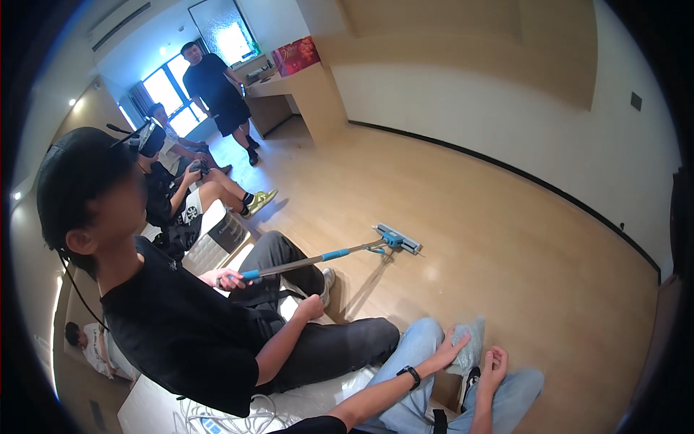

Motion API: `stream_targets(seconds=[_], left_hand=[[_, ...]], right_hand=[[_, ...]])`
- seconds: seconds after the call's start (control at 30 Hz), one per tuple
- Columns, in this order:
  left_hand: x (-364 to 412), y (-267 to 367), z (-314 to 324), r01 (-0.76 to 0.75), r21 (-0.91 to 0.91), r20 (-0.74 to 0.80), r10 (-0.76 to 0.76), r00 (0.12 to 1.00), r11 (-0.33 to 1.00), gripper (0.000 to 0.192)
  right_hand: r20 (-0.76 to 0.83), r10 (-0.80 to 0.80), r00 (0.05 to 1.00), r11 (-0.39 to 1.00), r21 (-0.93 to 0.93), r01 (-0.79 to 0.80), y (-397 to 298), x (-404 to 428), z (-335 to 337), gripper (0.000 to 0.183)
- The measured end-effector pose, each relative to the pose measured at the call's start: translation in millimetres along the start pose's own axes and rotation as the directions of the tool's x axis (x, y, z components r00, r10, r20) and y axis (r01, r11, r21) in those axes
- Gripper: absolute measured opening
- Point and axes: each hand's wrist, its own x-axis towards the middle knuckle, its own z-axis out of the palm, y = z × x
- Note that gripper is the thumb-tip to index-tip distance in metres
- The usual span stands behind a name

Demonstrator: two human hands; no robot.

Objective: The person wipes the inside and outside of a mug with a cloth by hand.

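My left hand (455, 345) is closed on a crumpled clear plastic bag (469, 345) above my knees; what is inside cannot be made out. A dark band sits on that wrist. To the bag's right, my right hand (494, 364) is raised with its fingers curled and apart, holding nothing that shows. My legs in light blue jeans (415, 347) are below both hands. Beside me on the left, a seated person in a black shirt grips the pole of a squeegee-type mop (303, 264), its blue and grey head (400, 239) over the wood floor.
A white power strip with coiled cable (217, 423) lies on the plastic-covered mattress (331, 388) at lower left. More people sit along the left, one wearing a headset. A person stands by the desk (293, 81), which holds a red box (296, 56). A wall (461, 103) runs behind the floor.
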Motion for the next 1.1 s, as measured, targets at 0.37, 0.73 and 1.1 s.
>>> stream_targets(seconds=[0.37, 0.73, 1.1], left_hand=[[10, -26, -24, -0.245, 0.406, 0.286, 0.132, 0.949, 0.880, 0.057], [-11, 0, -4, -0.270, 0.642, 0.377, 0.012, 0.926, 0.717, 0.081], [-4, -22, -10, -0.160, 0.550, 0.267, 0.009, 0.964, 0.820, 0.071]], right_hand=[[0.212, 0.294, 0.932, 0.906, 0.249, -0.342, 35, 5, 22, 0.059], [0.189, 0.457, 0.869, 0.800, 0.340, -0.494, 56, 20, 8, 0.060], [0.132, 0.341, 0.931, 0.910, 0.201, -0.362, 60, 3, 25, 0.056]])
